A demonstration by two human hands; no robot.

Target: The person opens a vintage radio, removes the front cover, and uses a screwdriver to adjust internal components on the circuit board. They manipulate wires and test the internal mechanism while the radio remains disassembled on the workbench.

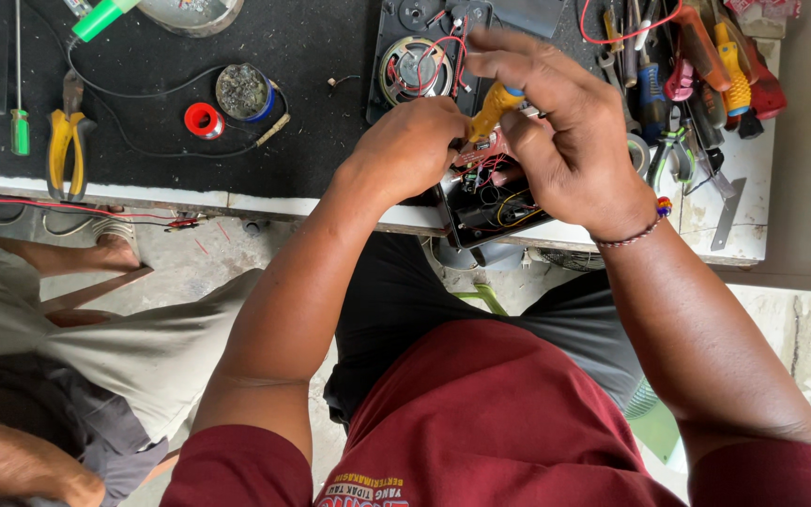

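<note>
Left hand: the left hand (412, 143) is curled into a loose fist over the open black case (485, 208), knuckles up; what its fingertips pinch is hidden under the hand, so I cannot tell its grasp.
Right hand: the right hand (560, 127) grips the yellow handle of a screwdriver (494, 109), fingers arched above it, tip pointing down into the case.
Open case: sits at the near edge of the workbench (312, 150), between the two hands, with red, yellow and black wires (499, 192) showing inside.
Speaker: a round speaker (415, 69) lies just far of the left hand, red wires running from it toward the case.
Tool pile: screwdrivers and pliers (696, 70) lie heaped at the far right.
Left side of bench: yellow-handled pliers (66, 141), a green-handled screwdriver (19, 130), a red spool (204, 120) and a round tin (242, 91).
Other person: someone in light shorts (96, 347) sits at the near left, well apart from the hands.
</note>
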